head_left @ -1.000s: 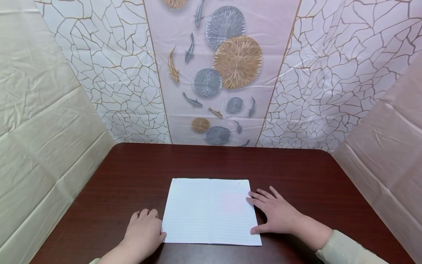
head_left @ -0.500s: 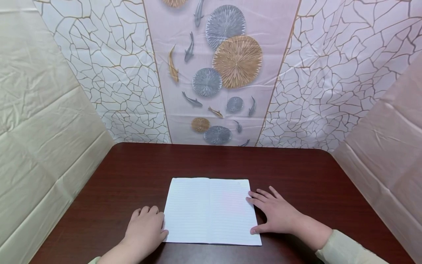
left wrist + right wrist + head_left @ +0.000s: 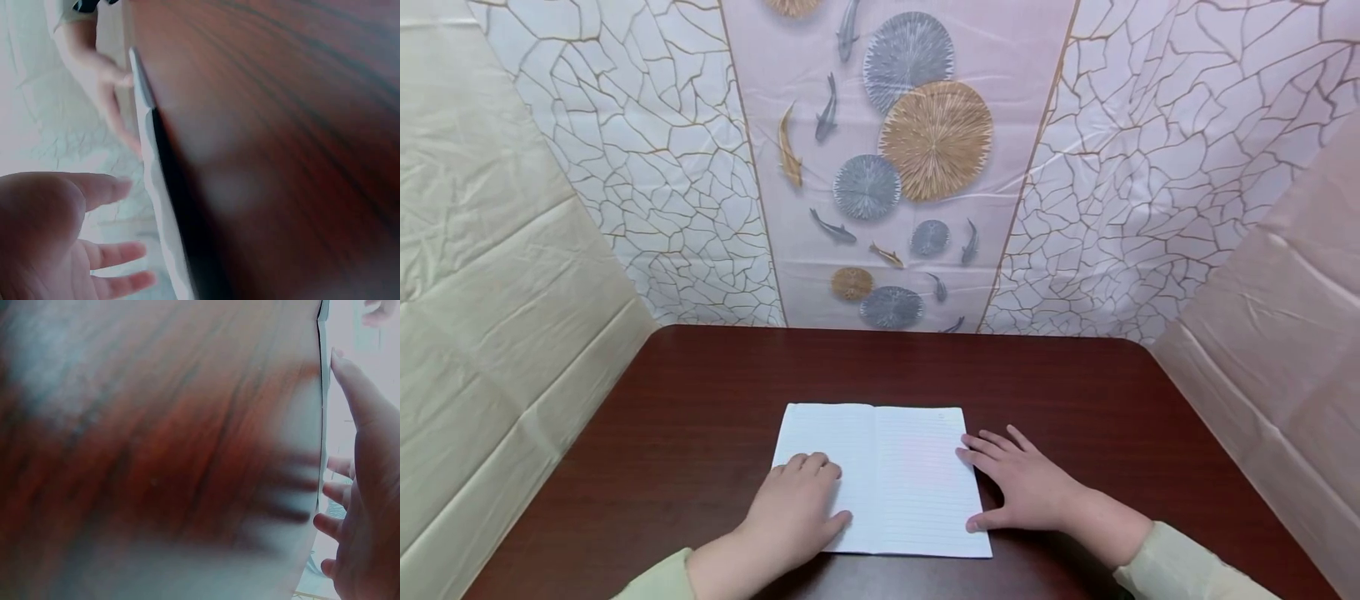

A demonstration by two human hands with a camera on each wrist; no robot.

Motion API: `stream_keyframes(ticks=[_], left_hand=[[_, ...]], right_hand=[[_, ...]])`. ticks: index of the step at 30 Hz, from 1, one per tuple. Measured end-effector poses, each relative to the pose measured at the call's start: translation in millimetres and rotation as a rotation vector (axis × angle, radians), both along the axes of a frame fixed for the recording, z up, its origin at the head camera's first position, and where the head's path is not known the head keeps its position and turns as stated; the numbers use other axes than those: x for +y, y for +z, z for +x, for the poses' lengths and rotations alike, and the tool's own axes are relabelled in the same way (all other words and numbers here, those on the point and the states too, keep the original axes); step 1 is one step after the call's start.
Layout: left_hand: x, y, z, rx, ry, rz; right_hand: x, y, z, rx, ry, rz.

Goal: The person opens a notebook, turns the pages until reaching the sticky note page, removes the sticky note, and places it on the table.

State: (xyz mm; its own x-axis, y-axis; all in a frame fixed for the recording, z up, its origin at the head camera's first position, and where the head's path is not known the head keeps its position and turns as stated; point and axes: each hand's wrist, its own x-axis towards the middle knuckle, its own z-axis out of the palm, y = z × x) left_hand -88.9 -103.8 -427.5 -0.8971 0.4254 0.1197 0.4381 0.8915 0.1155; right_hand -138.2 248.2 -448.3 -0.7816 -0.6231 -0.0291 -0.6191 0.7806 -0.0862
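A lined notebook point(image 3: 917, 487) lies spread flat on the table, its centre fold running away from me. Over the left page is my left hand point(image 3: 793, 508), palm down, hiding that page's lower left part. The left wrist view has this hand's fingers point(image 3: 119, 253) loosely extended, a gap between them and the notebook's edge point(image 3: 153, 165); nothing is in its grasp. My right hand point(image 3: 1030, 483) rests at the right page's outer edge with fingers spread and thumb near the lower corner. From the right wrist, its thumb point(image 3: 353, 381) and fingertips appear right at the paper.
The dark red-brown table point(image 3: 700, 375) extends around the notebook on all sides. A patterned cloth backdrop point(image 3: 700, 208) hangs behind its far edge, and plain beige cloth point(image 3: 490, 333) flanks the left and right sides.
My left hand has left the notebook's left edge and moved right over the left page. The right hand stays in place, and the head view has shifted slightly.
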Motion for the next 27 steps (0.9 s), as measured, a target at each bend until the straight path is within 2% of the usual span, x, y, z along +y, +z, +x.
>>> stream_keyframes(ticks=[5, 10, 15, 22, 27], left_hand=[[19, -9.1, -6.0, -0.092, -0.056, -0.008], [31, -12.4, -10.5, -0.198, -0.070, -0.018], [35, -13.3, -13.8, -0.282, -0.077, -0.040], [36, -13.1, -14.7, -0.341, -0.069, -0.036], [36, -13.0, -15.2, -0.357, -0.067, -0.040]], right_hand=[[0, -0.4, -1.0, -0.021, -0.006, 0.002], [1, -0.5, -0.8, -0.034, -0.009, 0.000], [1, -2.3, -1.3, -0.041, -0.013, 0.008], [2, -5.1, -2.3, -0.040, -0.014, 0.009], [3, -5.2, -2.8, -0.027, -0.013, 0.010]])
